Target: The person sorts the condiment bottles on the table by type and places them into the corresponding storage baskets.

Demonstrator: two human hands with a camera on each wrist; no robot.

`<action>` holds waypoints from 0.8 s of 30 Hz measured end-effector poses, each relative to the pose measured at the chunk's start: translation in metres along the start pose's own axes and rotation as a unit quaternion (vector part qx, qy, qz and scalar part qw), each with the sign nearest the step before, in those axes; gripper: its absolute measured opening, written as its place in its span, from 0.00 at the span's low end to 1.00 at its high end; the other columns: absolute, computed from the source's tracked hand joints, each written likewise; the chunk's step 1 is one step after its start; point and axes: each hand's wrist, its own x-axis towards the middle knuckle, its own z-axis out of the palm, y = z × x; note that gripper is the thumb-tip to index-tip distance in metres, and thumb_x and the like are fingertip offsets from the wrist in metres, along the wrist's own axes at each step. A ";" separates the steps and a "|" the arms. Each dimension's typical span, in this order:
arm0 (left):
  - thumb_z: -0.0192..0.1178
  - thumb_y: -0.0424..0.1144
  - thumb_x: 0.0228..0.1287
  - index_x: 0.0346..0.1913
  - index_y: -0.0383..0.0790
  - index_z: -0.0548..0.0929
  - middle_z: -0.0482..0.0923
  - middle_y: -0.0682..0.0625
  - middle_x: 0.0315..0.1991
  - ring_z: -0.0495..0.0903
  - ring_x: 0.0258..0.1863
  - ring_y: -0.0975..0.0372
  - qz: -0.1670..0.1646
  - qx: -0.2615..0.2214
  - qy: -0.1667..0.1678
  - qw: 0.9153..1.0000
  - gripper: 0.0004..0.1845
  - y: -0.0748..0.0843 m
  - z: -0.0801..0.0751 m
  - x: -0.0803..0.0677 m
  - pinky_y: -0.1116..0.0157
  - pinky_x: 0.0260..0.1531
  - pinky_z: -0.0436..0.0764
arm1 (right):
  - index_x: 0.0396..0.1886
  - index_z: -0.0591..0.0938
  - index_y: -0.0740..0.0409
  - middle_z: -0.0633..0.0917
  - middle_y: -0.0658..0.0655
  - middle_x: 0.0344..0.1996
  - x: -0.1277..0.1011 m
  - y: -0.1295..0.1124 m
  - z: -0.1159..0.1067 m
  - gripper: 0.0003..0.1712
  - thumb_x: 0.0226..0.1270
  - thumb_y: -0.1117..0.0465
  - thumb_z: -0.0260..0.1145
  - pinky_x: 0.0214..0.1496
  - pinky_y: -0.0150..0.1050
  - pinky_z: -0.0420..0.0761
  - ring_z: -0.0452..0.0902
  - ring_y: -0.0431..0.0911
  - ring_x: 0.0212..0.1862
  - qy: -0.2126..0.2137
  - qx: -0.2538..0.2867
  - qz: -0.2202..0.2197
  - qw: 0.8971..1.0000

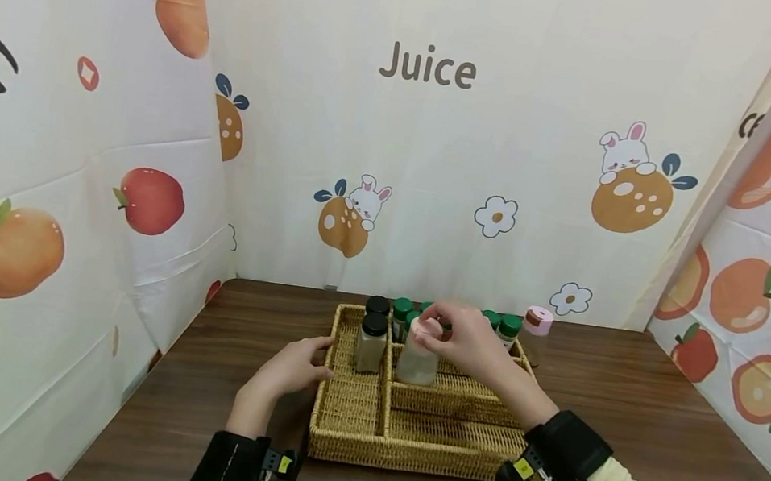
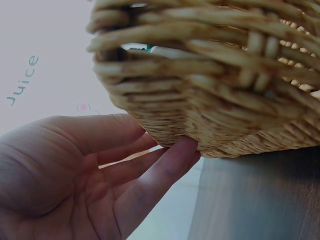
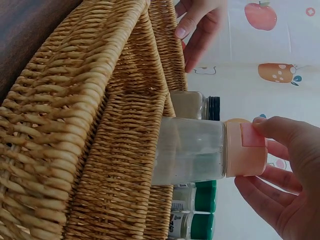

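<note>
My right hand (image 1: 464, 338) pinches the pink lid of a clear seasoning jar (image 1: 417, 365) between thumb and fingers. In the right wrist view the seasoning jar (image 3: 192, 150) stands in a compartment of the wicker basket, its lower end hidden by a divider. At the basket's left side my left hand (image 1: 290, 368) touches the outer wall. The left wrist view shows its relaxed fingers (image 2: 155, 182) against the woven wicker basket (image 2: 200, 95). Two black-capped jars (image 1: 372, 344) stand in the left compartment. Several green-capped jars (image 3: 205, 196) are in the back compartment, partly behind my right hand.
Just outside the basket's back right corner stands another pink-lidded jar (image 1: 536, 329). The dark wooden table (image 1: 625, 418) extends around the basket. Fruit-printed cloth (image 1: 435, 141) hangs behind and on both sides.
</note>
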 end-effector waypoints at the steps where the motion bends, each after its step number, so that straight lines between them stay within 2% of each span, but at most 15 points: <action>1: 0.61 0.33 0.69 0.74 0.36 0.67 0.66 0.35 0.72 0.68 0.69 0.40 0.000 0.000 0.000 1.000 0.31 0.000 0.000 0.000 0.41 0.60 0.74 | 0.42 0.85 0.47 0.86 0.49 0.38 0.000 0.000 0.001 0.10 0.65 0.50 0.72 0.35 0.37 0.75 0.77 0.41 0.35 -0.002 -0.001 -0.001 1.000; 9: 0.61 0.33 0.69 0.74 0.36 0.67 0.66 0.35 0.72 0.68 0.70 0.40 0.000 0.002 0.000 1.000 0.32 0.001 0.000 0.000 0.41 0.60 0.74 | 0.42 0.85 0.50 0.84 0.49 0.35 0.001 -0.003 0.010 0.11 0.64 0.52 0.73 0.32 0.34 0.72 0.73 0.39 0.31 -0.010 -0.005 -0.010 1.000; 17: 0.61 0.33 0.69 0.74 0.36 0.67 0.66 0.35 0.72 0.67 0.70 0.40 0.001 0.005 0.003 1.000 0.31 0.000 0.000 0.000 0.41 0.61 0.73 | 0.43 0.85 0.48 0.82 0.48 0.36 -0.002 -0.001 0.018 0.10 0.64 0.52 0.72 0.34 0.35 0.69 0.74 0.45 0.35 -0.033 0.001 -0.003 0.999; 24: 0.62 0.33 0.69 0.73 0.35 0.67 0.66 0.34 0.72 0.67 0.70 0.40 0.005 0.002 0.003 1.000 0.31 -0.001 0.001 0.001 0.41 0.61 0.73 | 0.43 0.85 0.47 0.82 0.47 0.37 -0.003 0.001 0.025 0.11 0.64 0.51 0.72 0.37 0.35 0.72 0.73 0.40 0.36 -0.042 -0.005 0.004 0.999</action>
